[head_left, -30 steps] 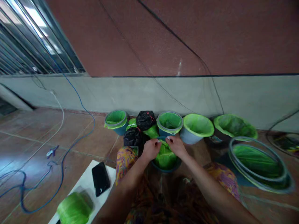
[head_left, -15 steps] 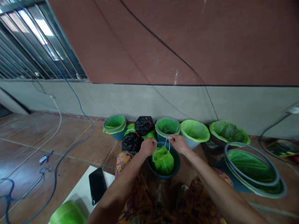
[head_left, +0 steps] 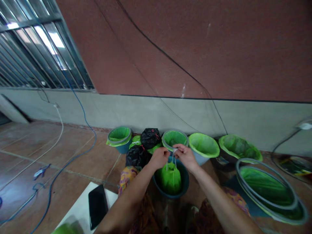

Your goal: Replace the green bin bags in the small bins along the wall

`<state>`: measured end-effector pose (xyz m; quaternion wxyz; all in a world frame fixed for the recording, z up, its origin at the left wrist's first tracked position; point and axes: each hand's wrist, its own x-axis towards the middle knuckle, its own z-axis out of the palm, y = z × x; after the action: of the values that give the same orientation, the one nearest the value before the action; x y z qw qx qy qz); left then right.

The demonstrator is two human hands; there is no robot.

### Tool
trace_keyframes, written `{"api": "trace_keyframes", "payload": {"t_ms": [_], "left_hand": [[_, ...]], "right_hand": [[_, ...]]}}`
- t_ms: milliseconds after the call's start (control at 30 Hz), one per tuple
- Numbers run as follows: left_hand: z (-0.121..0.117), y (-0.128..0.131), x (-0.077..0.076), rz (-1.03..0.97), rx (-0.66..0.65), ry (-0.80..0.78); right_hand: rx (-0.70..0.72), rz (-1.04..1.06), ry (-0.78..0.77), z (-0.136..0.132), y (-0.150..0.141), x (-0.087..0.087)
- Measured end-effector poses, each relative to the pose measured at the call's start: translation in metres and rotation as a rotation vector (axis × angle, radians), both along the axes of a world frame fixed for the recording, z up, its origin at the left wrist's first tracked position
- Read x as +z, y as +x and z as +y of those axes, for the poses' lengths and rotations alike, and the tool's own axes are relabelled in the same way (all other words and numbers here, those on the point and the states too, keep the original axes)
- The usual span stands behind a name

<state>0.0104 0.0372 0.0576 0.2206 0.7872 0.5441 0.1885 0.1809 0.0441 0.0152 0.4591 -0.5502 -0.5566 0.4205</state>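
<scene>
Both hands now sit higher than before. The left hand (head_left: pixel 159 157) and right hand (head_left: pixel 186 156) pinch shut on the white strings (head_left: pixel 174 155) of a green bag (head_left: pixel 170 178), which hangs in the dark bin (head_left: pixel 185 182). The bin stands on a brown tiled floor (head_left: pixel 73 165) near a red wall (head_left: pixel 195 42)
</scene>
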Motion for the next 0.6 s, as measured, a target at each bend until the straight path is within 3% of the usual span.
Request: {"api": "trace_keyframes", "payload": {"t_ms": [100, 267, 367, 467, 533, 600], "left_hand": [[0.004, -0.004, 0.002, 0.069, 0.037, -0.024], [0.005, -0.004, 0.000, 0.092, -0.005, 0.005], [0.003, -0.001, -0.005, 0.031, -0.065, 0.025], [0.004, -0.003, -0.021, -0.129, 0.013, -0.002], [0.004, -0.008, -0.041, -0.265, 0.119, -0.070], [0.002, -0.011, -0.066, -0.356, 0.144, -0.184]], "right_hand": [[-0.014, -0.050, -0.058, -0.002, 0.001, -0.007], [0.216, -0.262, -0.109, -0.014, -0.016, -0.014], [0.265, -0.320, -0.125, -0.015, -0.030, -0.015], [0.193, -0.349, -0.127, -0.008, -0.033, -0.016], [0.138, -0.328, -0.124, -0.004, -0.030, -0.017], [0.122, -0.270, -0.117, -0.003, -0.025, -0.019]]}}
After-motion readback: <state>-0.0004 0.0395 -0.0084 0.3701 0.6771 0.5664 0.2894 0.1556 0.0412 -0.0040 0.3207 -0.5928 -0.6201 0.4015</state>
